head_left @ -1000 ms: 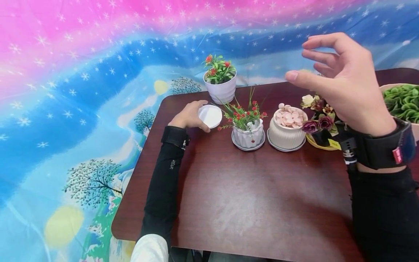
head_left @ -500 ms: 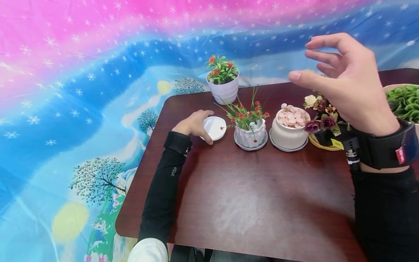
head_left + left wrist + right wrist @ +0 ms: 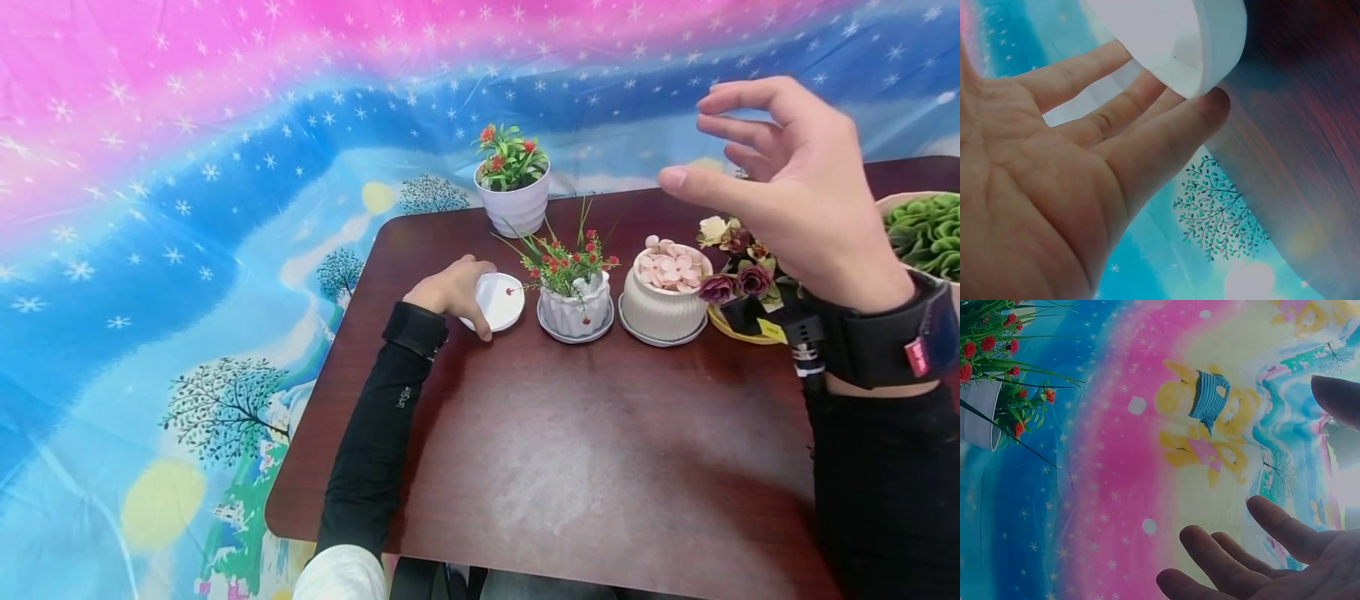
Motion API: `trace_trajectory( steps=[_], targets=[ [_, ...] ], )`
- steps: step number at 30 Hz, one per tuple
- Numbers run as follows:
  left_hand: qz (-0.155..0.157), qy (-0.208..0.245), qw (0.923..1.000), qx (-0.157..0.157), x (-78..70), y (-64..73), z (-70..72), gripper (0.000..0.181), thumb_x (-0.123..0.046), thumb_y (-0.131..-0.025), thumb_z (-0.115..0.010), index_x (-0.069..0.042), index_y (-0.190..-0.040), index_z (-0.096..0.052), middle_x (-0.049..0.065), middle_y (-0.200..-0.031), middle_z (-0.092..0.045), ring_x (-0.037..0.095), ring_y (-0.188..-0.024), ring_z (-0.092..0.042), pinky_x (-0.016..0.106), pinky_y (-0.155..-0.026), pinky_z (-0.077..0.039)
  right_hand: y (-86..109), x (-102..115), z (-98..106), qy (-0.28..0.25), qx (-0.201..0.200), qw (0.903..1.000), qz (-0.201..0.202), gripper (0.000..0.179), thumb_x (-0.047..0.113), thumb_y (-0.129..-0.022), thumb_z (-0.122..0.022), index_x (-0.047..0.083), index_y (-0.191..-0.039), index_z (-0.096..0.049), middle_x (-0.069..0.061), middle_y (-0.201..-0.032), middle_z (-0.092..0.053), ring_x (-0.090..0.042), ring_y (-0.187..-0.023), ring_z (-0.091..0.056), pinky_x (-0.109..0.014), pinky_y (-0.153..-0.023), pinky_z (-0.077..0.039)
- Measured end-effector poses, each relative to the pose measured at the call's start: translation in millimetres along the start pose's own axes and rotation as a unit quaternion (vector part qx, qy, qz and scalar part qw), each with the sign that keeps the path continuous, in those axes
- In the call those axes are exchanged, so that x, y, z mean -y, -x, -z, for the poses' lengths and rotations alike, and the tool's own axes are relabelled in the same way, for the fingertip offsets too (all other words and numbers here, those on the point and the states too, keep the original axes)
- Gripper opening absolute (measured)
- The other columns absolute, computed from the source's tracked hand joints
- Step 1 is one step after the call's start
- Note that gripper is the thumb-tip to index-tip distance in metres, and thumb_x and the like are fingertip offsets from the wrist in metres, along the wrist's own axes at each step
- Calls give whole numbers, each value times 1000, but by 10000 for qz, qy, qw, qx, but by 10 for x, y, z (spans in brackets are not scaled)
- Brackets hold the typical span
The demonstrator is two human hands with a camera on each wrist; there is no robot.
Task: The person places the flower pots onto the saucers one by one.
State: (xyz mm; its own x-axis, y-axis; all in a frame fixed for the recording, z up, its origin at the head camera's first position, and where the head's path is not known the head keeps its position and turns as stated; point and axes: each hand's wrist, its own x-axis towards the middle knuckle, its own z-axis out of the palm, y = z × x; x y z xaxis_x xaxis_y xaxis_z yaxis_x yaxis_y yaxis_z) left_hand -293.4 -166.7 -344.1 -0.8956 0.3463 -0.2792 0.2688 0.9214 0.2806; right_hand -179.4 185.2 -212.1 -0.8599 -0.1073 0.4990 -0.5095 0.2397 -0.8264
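A shallow round white saucer [image 3: 501, 302] lies low over the left part of the table. My left hand [image 3: 450, 289] grips its left side, thumb at the near rim and fingers at the far rim. In the left wrist view, the saucer [image 3: 1210, 47] meets the fingertips, clear of the palm. My right hand [image 3: 798, 179] is raised over the right side of the table, fingers spread apart and holding nothing. Behind the saucer stands a white pot [image 3: 515, 204] of red flowers. Right of it is a white fluted pot [image 3: 576, 310] with small red blooms on a grey saucer.
A cream ribbed pot [image 3: 660, 304] of pink petals stands on its saucer further right. Beside it, purple and white flowers [image 3: 738, 279] sit over a yellow saucer, partly hidden by my right wrist. A green leafy plant [image 3: 930, 229] is at the right edge. A patterned cloth [image 3: 187, 167] hangs behind.
My left hand has brought the white saucer nearer and slightly right, away from the back pot and closer to the fluted one. The right hand keeps its raised pose.
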Motion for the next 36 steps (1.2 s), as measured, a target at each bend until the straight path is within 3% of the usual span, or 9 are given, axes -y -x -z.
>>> trace_trajectory(
  steps=[15,36],
  targets=[
    [30,-51,9998,199,-112,26,-24,114,-35,-61,-104,-13,-157,-47,12,-144,-48,27,-127,-48,51,-106,-50,16,-3,-15,89,205,9997,-16,66,4,-91,-81,17,-151,-56,-4,-161,-47,-19,-152,-46,-38,-129,-25],
    [-1,-278,9991,314,-132,16,-35,115,-34,-59,-106,-15,-156,-49,10,-147,-48,25,-127,-50,49,-105,-50,6,-3,-40,81,277,9995,-96,66,4,-90,-82,16,-150,-57,-4,-162,-47,-19,-151,-46,-36,-128,-27]
  ],
)
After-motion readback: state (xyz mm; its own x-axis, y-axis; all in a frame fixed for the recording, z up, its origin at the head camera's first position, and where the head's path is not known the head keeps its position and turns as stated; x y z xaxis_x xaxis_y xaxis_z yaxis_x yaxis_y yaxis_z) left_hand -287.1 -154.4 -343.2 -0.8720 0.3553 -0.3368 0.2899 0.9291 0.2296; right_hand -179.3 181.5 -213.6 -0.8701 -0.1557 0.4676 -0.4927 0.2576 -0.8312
